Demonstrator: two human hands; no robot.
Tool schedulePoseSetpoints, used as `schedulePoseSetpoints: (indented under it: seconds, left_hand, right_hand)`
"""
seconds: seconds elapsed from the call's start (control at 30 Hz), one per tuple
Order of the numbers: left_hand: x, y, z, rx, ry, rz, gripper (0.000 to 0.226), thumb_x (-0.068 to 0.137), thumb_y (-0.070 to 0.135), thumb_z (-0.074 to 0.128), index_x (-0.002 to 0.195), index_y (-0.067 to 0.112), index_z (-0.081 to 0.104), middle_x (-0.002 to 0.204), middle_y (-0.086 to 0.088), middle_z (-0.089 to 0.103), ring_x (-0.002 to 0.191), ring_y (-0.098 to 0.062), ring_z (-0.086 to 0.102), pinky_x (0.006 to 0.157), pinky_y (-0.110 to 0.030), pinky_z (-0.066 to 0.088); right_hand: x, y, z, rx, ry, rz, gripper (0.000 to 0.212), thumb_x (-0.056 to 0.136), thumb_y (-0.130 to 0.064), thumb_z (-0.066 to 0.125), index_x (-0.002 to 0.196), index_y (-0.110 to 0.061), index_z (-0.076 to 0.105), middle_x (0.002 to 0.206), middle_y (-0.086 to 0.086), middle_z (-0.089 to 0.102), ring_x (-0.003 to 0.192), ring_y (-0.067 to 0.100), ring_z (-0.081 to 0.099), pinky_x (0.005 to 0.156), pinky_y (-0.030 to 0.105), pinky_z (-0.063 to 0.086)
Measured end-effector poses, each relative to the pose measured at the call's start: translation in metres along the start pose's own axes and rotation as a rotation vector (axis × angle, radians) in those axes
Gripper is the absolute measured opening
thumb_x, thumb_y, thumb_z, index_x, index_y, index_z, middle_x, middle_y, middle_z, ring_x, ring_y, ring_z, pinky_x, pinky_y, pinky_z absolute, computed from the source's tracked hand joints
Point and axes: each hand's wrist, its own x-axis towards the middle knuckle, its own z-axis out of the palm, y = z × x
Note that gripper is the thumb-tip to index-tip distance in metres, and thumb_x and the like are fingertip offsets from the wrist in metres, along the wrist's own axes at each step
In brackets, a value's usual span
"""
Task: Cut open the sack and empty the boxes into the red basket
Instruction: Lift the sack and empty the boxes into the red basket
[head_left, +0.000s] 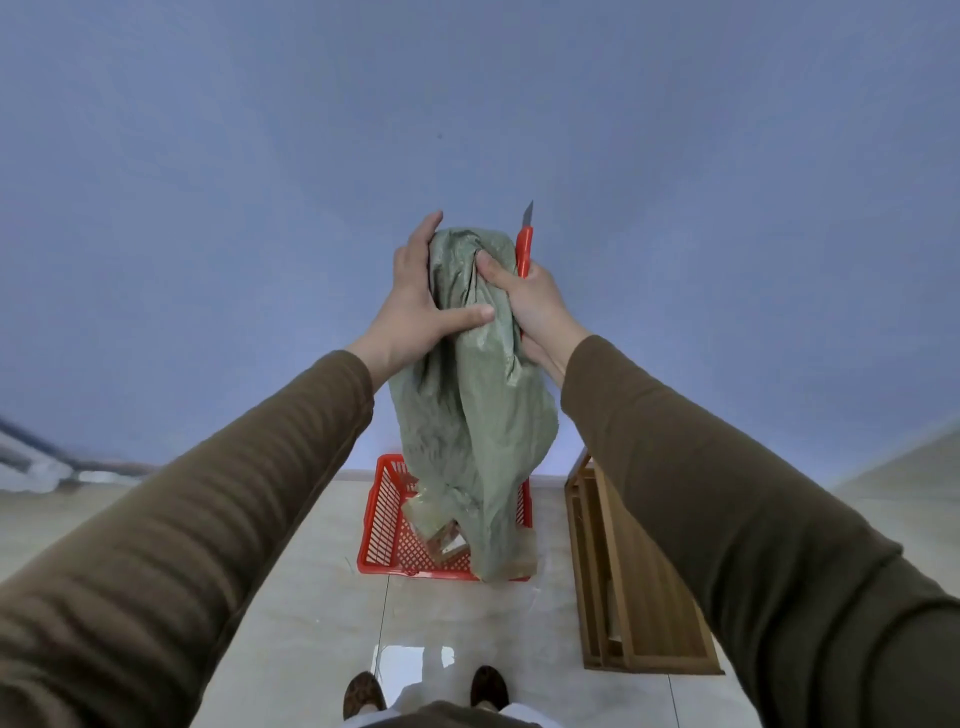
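A grey-green woven sack (470, 405) hangs upside down in front of me, its lower end reaching into the red basket (387, 525) on the floor. My left hand (415, 301) grips the sack's upper end from the left. My right hand (524, 296) pinches the sack from the right and also holds a red utility knife (524, 244), blade pointing up. Cardboard boxes (441, 535) wrapped in clear tape lie in the basket under the sack's mouth; part of them is hidden by the sack.
A wooden frame (623, 571) lies on the tiled floor just right of the basket. A blue wall (467, 104) rises behind. My shoes (423, 688) stand close in front of the basket. Pipes (36, 462) run along the wall at far left.
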Motion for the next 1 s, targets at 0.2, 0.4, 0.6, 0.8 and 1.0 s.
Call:
schedulePoseSetpoints:
  seconds: [0.2,0.4,0.6,0.8,1.0]
  left_hand:
    - [-0.005,-0.012,0.0,-0.153,-0.059,-0.126,0.098,0.074,0.014,0.093,0.152,0.024,0.035,0.142,-0.002,0.056,0.13,-0.012,0.061,0.115,-0.04,0.049]
    - [-0.005,-0.022,-0.011,-0.195,0.072,-0.313,0.074,0.071,0.023,0.097,0.133,0.013,0.057,0.123,-0.001,0.074,0.113,-0.017,0.073,0.106,-0.044,0.056]
    - [0.0,-0.009,-0.014,-0.196,0.019,-0.318,0.044,0.072,0.043,0.093,0.104,0.017,0.08,0.101,0.0,0.083,0.096,-0.018,0.08,0.099,-0.046,0.06]
    - [-0.008,-0.01,-0.002,-0.212,0.003,-0.229,0.073,0.072,0.038,0.094,0.13,0.025,0.052,0.122,0.002,0.074,0.108,-0.011,0.075,0.102,-0.04,0.059]
    - [-0.025,-0.023,0.01,-0.172,-0.088,-0.144,0.125,0.071,0.018,0.096,0.161,0.035,0.01,0.154,-0.004,0.044,0.136,-0.012,0.057,0.115,-0.032,0.046]
  right_hand:
    - [-0.005,0.009,-0.002,0.12,-0.062,0.159,0.048,0.1,-0.028,0.07,0.131,0.008,0.065,0.119,0.027,0.075,0.102,0.036,0.077,0.085,0.045,0.065]
    - [-0.003,0.002,-0.025,-0.581,-0.05,-0.002,0.082,0.085,-0.051,0.082,0.149,-0.026,0.038,0.14,0.007,0.055,0.07,0.003,0.047,0.048,0.02,0.042]
    - [-0.014,0.023,-0.025,-0.458,-0.284,-0.052,0.087,0.085,-0.009,0.086,0.156,-0.02,0.037,0.147,0.008,0.06,0.132,0.021,0.063,0.111,0.048,0.052]
    - [-0.008,0.033,-0.033,-0.097,-0.124,0.034,0.043,0.092,-0.023,0.08,0.13,-0.004,0.068,0.121,0.016,0.077,0.114,0.032,0.075,0.103,0.051,0.057]
    - [-0.01,0.035,-0.03,0.043,-0.124,0.273,0.059,0.087,-0.04,0.083,0.129,-0.001,0.071,0.126,0.024,0.074,0.117,0.039,0.072,0.104,0.055,0.055]
